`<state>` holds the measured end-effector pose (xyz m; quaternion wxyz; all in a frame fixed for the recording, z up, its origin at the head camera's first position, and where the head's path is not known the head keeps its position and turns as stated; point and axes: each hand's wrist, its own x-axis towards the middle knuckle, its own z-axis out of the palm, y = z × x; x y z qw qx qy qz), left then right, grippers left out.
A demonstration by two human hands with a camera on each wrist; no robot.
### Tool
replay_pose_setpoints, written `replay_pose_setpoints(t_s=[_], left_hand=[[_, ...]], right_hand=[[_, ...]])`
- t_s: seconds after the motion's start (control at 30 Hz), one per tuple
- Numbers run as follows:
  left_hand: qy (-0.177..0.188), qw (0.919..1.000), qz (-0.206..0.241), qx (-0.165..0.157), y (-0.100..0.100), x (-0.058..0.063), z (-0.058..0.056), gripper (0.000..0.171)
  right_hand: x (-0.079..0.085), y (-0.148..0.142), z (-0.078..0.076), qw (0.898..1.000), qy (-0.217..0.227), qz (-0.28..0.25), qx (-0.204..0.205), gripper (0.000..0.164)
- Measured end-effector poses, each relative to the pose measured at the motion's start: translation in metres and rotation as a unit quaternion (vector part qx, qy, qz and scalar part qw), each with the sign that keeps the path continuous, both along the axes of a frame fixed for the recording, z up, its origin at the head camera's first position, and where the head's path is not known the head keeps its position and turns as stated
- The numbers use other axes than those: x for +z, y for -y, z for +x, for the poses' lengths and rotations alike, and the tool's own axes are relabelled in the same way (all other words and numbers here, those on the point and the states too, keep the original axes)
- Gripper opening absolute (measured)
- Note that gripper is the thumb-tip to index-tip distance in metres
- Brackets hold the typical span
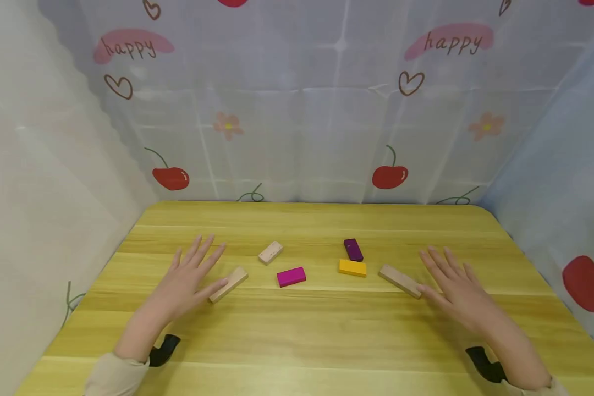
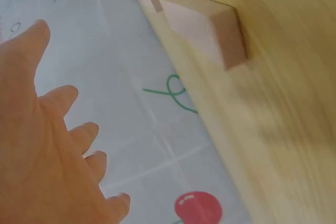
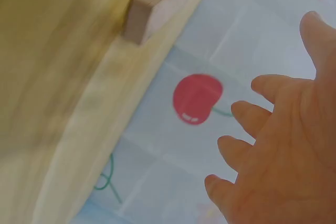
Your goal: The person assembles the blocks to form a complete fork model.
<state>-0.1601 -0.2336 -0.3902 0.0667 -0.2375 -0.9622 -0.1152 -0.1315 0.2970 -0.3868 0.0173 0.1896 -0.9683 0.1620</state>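
My left hand is spread with straight fingers above the table's left side. Its thumb overlaps a long plain wooden block in the head view, while the left wrist view shows that block apart from the fingers. On the other side my right hand is likewise spread, holding nothing. Nearest to it lies another long wooden block, seen apart from the hand in the right wrist view. Between the hands lie a short pale block, a magenta block, a yellow block and a dark purple block.
The blocks lie on a wood-grain table with rounded far corners. A patterned curtain with cherries and hearts stands behind it and along both sides. Each wrist has a black strap near the sleeve.
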Motion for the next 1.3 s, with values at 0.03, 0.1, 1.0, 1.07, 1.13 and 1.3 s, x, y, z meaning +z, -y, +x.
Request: replay_pose_setpoints(t_s=[0.03, 0.1, 1.0, 1.07, 1.13, 1.3], left_hand=[[0.003, 1.0, -0.001, -0.003, -0.003, 0.002, 0.0, 0.071], [0.01, 0.9999, -0.007, -0.007, -0.008, 0.004, 0.0, 0.071], [0.071, 0.9958, 0.047, -0.034, -0.026, -0.035, 0.0, 0.064], [0.074, 0.9954, 0.05, -0.034, -0.024, -0.038, 0.0, 0.062], [0.082, 0.9946, 0.056, -0.029, -0.021, -0.039, -0.001, 0.06], [0.109, 0.9918, 0.066, -0.008, -0.016, -0.039, 0.0, 0.052]], right_hand=[[0.002, 0.004, -0.001, 1.0, 0.0, 0.001, 0.004, 0.071], [0.004, 0.011, -0.003, 1.0, -0.001, 0.003, 0.013, 0.07], [-0.036, 0.038, -0.018, 0.998, 0.04, -0.013, 0.042, 0.066], [-0.038, 0.034, -0.019, 0.998, 0.035, -0.019, 0.045, 0.066], [-0.039, 0.03, -0.019, 0.998, 0.026, -0.028, 0.051, 0.065], [-0.041, 0.02, -0.025, 0.997, 0.003, -0.048, 0.055, 0.063]])
